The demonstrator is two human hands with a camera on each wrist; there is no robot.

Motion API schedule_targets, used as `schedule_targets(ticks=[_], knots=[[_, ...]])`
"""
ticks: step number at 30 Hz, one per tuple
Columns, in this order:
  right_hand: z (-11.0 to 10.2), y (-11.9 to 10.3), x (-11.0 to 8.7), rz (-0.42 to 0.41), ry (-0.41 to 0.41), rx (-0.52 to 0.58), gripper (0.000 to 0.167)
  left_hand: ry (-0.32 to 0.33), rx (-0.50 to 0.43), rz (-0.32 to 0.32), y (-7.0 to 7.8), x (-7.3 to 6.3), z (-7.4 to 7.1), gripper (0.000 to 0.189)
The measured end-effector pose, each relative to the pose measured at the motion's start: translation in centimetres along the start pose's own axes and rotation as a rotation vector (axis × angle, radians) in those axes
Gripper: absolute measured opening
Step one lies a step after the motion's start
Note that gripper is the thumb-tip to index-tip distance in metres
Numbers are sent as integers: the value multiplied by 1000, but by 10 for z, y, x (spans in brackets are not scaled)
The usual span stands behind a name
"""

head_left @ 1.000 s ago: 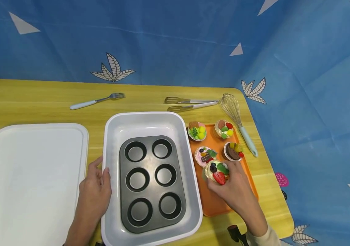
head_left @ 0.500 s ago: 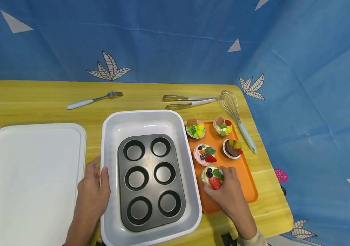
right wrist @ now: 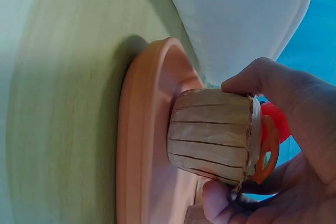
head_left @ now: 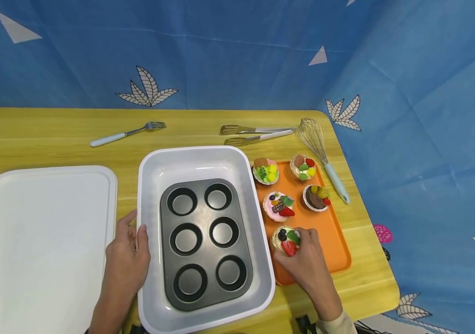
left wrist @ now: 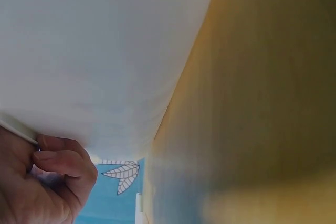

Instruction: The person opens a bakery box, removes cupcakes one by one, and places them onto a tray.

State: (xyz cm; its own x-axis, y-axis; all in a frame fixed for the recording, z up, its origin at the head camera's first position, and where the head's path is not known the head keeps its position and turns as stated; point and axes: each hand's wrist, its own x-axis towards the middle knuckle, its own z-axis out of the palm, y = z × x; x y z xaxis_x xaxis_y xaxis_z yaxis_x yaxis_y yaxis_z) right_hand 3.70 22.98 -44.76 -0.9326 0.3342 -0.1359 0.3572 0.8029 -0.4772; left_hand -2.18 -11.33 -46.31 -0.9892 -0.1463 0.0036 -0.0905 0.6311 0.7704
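Note:
My right hand (head_left: 304, 258) pinches a cupcake (head_left: 286, 241) topped with cream, a strawberry, a dark berry and a green leaf. In the right wrist view, the pleated paper cup of this cupcake (right wrist: 212, 132) is between thumb and fingers, its base down at the orange tray (right wrist: 137, 145). My left hand (head_left: 126, 260) grips the left rim of a deep white pan (head_left: 187, 160), thumb on the rim. Its curled fingers (left wrist: 65, 161) show under the rim in the left wrist view. Inside the pan lies a dark muffin tin (head_left: 204, 250) whose several round cups hold nothing.
Several other decorated cupcakes, such as a pink one (head_left: 278, 206) and a chocolate one (head_left: 315, 198), stand on the orange tray. A whisk (head_left: 318, 150), tongs (head_left: 258, 134) and a fork (head_left: 129, 133) lie behind. A white lid-like board (head_left: 45, 246) lies at left.
My right hand has moved the cupcake slightly left and lower, away from the pink cupcake, to the tray's left side. The left hand keeps its hold on the pan. The view shifted slightly.

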Motion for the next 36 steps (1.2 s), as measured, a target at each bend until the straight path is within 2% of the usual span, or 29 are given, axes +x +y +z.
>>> schedule_targets(ticks=[8, 25, 28, 36], knots=[[4, 0, 0, 11, -5, -24, 61, -13, -6, -17, -1, -1, -1, 46], [0, -7, 2, -15, -47, -95, 58, 32, -4, -8, -1, -6, -1, 44], [-3, -7, 3, -25, -75, -105, 62, 23, 2, -12, -1, -7, -1, 44], [-17, -8, 11, -22, -206, -140, 83, 3, 59, 33, 2, -2, -6, 44]])
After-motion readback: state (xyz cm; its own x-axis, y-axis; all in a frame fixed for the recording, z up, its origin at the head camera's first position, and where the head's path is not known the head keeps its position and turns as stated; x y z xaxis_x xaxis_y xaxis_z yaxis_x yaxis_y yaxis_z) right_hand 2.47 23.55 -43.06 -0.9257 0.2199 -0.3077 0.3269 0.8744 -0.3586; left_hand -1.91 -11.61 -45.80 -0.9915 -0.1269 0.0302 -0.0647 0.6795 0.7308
